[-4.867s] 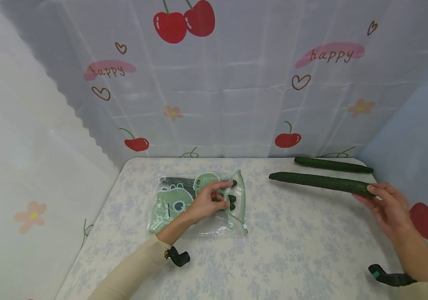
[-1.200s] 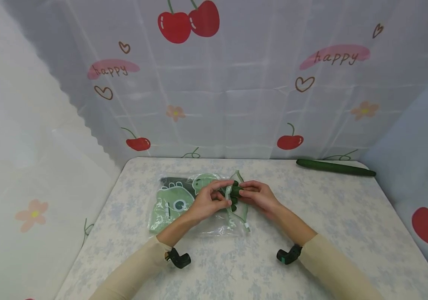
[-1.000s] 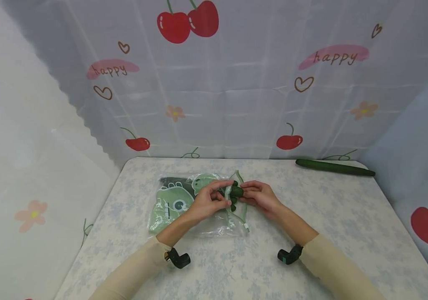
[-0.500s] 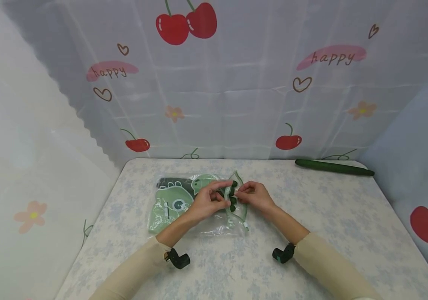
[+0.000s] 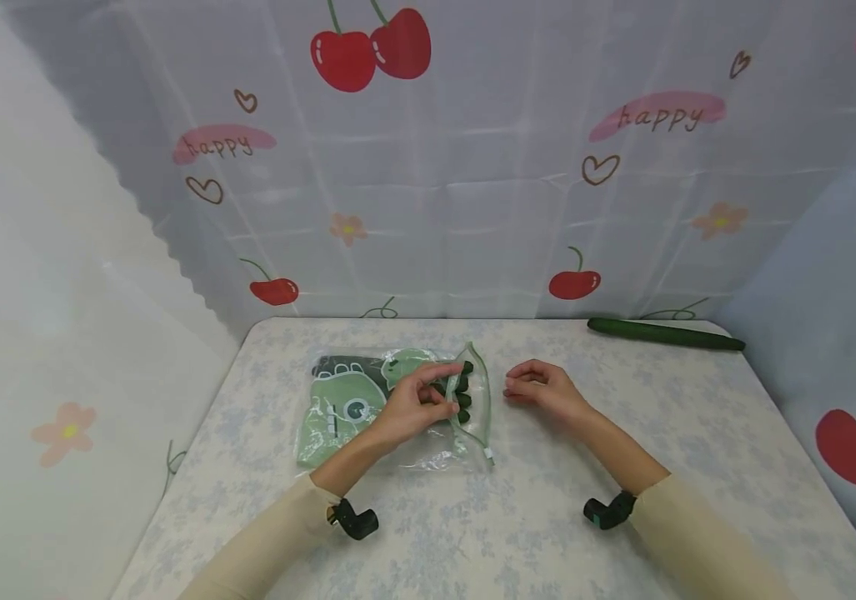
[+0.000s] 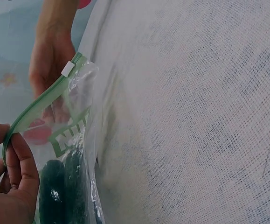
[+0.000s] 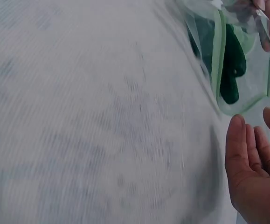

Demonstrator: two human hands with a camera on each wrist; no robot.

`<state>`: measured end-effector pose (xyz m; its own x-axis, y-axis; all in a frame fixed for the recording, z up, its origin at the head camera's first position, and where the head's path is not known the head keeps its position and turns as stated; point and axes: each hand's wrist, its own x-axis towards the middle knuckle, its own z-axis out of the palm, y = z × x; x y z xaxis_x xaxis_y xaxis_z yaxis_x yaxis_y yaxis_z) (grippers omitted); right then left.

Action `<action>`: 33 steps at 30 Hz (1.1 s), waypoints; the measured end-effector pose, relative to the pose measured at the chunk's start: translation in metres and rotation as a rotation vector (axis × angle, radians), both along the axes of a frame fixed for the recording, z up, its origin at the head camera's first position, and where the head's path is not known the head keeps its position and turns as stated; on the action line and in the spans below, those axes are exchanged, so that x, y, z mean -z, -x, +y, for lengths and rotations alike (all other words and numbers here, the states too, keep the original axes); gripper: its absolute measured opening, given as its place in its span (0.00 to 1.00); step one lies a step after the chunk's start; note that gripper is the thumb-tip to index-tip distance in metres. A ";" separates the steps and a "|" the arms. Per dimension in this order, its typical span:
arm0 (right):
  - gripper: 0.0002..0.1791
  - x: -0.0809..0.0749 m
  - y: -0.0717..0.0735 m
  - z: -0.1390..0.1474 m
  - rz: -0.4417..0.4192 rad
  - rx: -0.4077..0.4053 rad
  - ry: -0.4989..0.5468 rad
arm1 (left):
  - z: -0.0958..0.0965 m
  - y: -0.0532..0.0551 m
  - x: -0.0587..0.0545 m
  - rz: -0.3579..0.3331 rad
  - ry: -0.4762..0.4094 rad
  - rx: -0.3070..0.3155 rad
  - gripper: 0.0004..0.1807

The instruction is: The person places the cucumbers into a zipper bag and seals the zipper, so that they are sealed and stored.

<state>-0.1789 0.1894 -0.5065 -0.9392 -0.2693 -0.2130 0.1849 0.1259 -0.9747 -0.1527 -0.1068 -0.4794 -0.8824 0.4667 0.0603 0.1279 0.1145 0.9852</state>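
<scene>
- Your left hand (image 5: 412,408) pinches one green edge of the clear bag (image 5: 345,417), with your thumb on one side and your fingers on the other.
- The bag lies on its side on the table (image 5: 548,517), left of the middle, and its mouth faces your right hand (image 5: 548,393).
- The two green edges of the mouth stand apart, and a little white slider (image 6: 68,69) sits near one end of them.
- The cucumbers in the bag (image 5: 463,400) show four dark green ends at the mouth, just beside your left fingers.
- The bag has big green cartoon pictures on it, so you can't see all of what is inside.
- Your right hand is just beside the bag, apart from it, with its fingers softly bent and its thumb away from them.
- One more cucumber (image 5: 666,334) lies on the table, far back on the right, well apart from both your hands.
- Behind the table hangs a pale sheet (image 5: 458,242) with red cherries and the word "happy" on it.
</scene>
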 end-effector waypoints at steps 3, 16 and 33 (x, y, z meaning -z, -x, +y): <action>0.23 -0.004 -0.001 0.030 -0.009 0.019 -0.026 | 0.002 0.001 0.001 -0.004 0.001 0.005 0.38; 0.32 -0.007 0.005 0.168 0.112 0.218 -0.262 | 0.001 0.002 0.006 0.008 0.018 0.006 0.39; 0.38 0.002 0.017 0.267 0.053 0.596 -0.728 | 0.000 0.002 0.010 0.019 0.009 0.020 0.39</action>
